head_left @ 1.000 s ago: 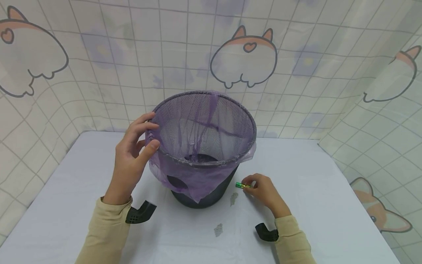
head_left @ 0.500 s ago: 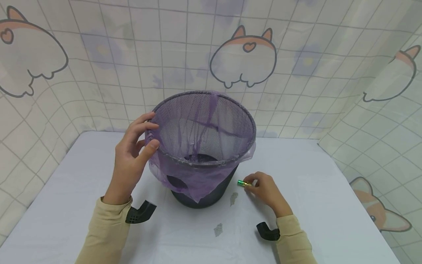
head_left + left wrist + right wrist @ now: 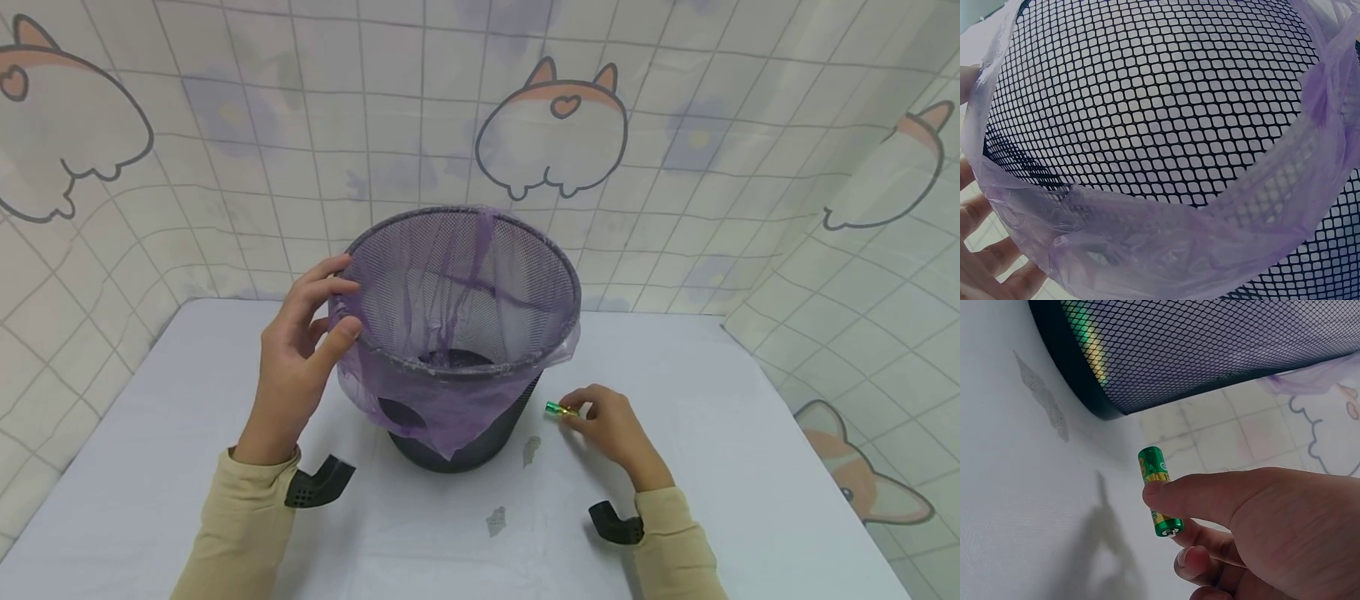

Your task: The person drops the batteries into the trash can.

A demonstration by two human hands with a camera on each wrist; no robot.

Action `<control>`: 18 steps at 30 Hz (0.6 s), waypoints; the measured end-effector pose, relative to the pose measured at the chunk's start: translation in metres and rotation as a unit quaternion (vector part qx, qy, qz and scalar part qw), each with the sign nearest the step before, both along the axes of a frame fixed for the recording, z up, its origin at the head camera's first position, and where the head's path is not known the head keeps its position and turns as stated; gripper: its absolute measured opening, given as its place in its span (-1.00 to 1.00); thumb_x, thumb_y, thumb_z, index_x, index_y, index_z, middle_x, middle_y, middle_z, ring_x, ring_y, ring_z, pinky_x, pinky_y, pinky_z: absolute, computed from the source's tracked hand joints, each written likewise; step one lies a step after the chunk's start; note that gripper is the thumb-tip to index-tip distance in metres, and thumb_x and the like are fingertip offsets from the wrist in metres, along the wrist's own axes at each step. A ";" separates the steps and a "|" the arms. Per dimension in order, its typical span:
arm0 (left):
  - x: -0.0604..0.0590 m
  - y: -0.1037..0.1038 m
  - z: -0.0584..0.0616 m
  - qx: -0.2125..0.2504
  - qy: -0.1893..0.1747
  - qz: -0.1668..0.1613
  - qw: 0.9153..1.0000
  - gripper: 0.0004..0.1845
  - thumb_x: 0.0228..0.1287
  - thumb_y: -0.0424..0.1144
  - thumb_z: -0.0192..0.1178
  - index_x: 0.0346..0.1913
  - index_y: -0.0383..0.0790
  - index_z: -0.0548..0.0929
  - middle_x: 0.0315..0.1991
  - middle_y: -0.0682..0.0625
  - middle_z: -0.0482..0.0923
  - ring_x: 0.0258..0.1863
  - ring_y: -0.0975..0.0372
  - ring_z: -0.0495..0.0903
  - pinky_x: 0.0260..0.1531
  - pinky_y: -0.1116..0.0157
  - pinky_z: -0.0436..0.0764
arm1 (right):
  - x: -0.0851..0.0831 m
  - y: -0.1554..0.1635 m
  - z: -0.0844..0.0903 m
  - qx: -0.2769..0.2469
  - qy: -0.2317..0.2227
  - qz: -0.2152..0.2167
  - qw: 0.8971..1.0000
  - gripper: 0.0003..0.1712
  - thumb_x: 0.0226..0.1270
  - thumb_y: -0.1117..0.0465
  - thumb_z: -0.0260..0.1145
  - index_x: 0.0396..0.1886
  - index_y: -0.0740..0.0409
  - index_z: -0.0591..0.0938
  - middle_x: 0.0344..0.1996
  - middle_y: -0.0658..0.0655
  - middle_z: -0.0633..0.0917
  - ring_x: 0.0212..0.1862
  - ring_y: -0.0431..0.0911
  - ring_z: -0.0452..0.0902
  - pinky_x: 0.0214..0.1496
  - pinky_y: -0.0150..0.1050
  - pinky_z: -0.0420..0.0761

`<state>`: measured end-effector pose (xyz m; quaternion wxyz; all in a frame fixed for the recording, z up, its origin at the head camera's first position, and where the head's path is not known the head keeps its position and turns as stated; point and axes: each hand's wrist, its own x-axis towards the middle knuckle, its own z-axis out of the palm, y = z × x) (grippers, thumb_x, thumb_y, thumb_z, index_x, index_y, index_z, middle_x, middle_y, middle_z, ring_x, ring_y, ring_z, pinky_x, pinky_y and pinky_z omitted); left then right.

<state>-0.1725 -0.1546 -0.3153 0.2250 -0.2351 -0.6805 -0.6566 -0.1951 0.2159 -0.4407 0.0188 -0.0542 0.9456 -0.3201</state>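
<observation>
A black mesh wastebasket (image 3: 480, 446) stands on the white table, lined with a thin purple bin bag (image 3: 450, 408) folded over its rim. At the left of the rim, my left hand (image 3: 296, 358) grips the basket through the bag, thumb toward the front and fingers farther back. In the left wrist view, part of the left fingers (image 3: 979, 212) shows beside the purple film. To the right of the basket, my right hand (image 3: 611, 425) pinches a green and gold battery (image 3: 1155, 464) between thumb and fingers, over the table. Its metal tip points down in the right wrist view.
Green and gold colour (image 3: 1088, 344) shows through the mesh near the basket's bottom. Two small grey patches (image 3: 532, 451) mark the tabletop in front of the basket. A tile-patterned cloth (image 3: 300, 167) with corgi drawings hangs behind the table (image 3: 645, 358) and along both sides.
My right hand has shifted slightly right and away from me, carrying the battery up in the head view. The left hand and the wastebasket stay where they were.
</observation>
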 end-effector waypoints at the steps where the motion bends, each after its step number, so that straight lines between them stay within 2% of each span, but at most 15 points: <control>1: 0.000 0.000 0.000 0.002 -0.001 -0.001 1.000 -0.65 0.27 -0.47 0.14 0.12 -0.37 0.52 0.40 -0.12 0.30 0.40 0.10 0.26 0.00 0.44 0.46 | 0.000 0.000 0.001 0.001 0.002 0.000 1.000 -0.82 0.15 0.28 0.42 -0.21 0.07 0.75 -0.26 0.08 0.68 -0.34 -0.12 0.43 -0.39 -0.31 0.45; 18: 0.000 -0.001 0.000 -0.001 -0.010 0.003 1.000 -0.65 0.27 -0.47 0.13 0.12 -0.37 0.52 0.39 -0.08 0.31 0.41 0.08 0.26 -0.01 0.44 0.47 | 0.005 0.002 0.017 0.004 0.053 0.017 0.998 -0.80 0.14 0.30 0.42 -0.19 0.13 0.74 -0.30 0.08 0.69 -0.37 -0.15 0.43 -0.37 -0.35 0.42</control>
